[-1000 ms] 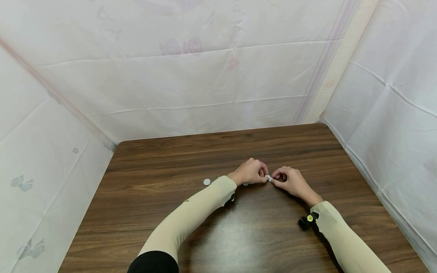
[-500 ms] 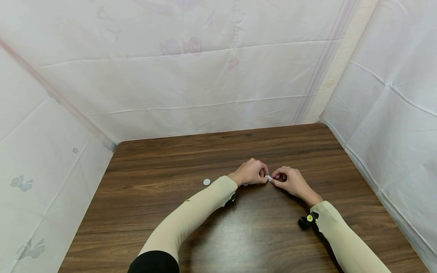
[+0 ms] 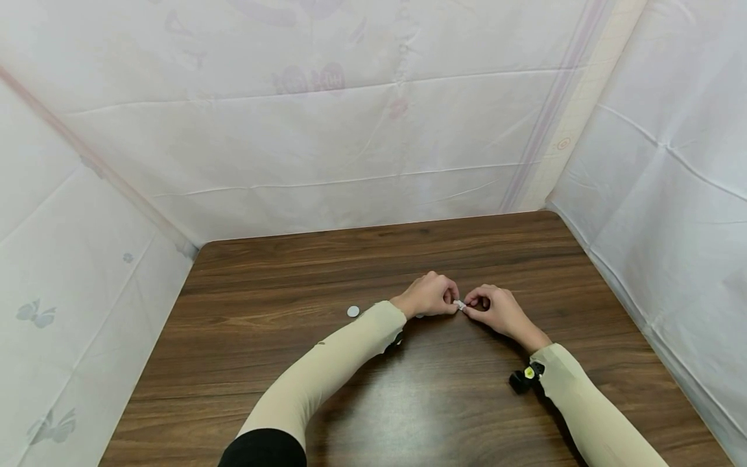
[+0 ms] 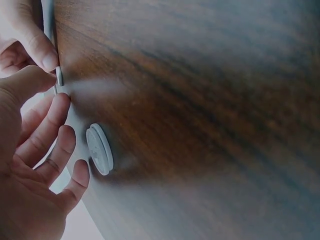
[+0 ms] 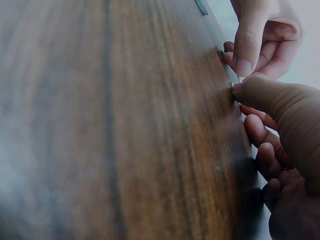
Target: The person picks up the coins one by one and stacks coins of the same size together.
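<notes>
In the head view a small, pale, uneven white piece lies between the two hands, low over the brown table. My left hand pinches its left end between thumb and finger. The other end is pinched by my right hand, thumb nearest me. Close up in the left wrist view, only a thin rounded edge of the white piece shows between the fingertips; the rest is hidden by them. Just beside the left hand's loosely curled outer fingers sits a flat round white disc with a stepped rim.
Another round white disc lies on the wooden table left of the left forearm. A disc partly covered by the left wrist peeks out below it. White printed sheeting hangs behind the table and at both sides.
</notes>
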Demonstrator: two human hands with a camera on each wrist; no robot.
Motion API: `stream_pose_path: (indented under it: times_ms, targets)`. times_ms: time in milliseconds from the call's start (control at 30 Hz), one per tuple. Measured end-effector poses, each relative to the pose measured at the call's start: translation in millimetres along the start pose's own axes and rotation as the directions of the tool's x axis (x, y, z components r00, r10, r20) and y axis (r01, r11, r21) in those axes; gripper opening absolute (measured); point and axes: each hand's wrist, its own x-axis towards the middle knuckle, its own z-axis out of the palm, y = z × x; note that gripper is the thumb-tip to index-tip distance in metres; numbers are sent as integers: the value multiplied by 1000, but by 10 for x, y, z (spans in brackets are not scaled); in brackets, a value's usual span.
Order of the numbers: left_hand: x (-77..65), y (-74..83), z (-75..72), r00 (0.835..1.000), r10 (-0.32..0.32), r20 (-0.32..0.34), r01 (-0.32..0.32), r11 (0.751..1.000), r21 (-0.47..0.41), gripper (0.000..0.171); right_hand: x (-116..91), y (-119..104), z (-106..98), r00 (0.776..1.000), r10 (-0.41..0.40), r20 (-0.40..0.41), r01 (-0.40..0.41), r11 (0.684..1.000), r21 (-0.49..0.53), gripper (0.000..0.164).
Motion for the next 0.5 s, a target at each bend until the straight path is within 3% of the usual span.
stream_pose_path:
  times_ms: [500]
  targets:
    - [3,16,18,1000,13,2,-13,1000,17,10,1,-1,-2,1000,-8,-5,8,1000,-5,10]
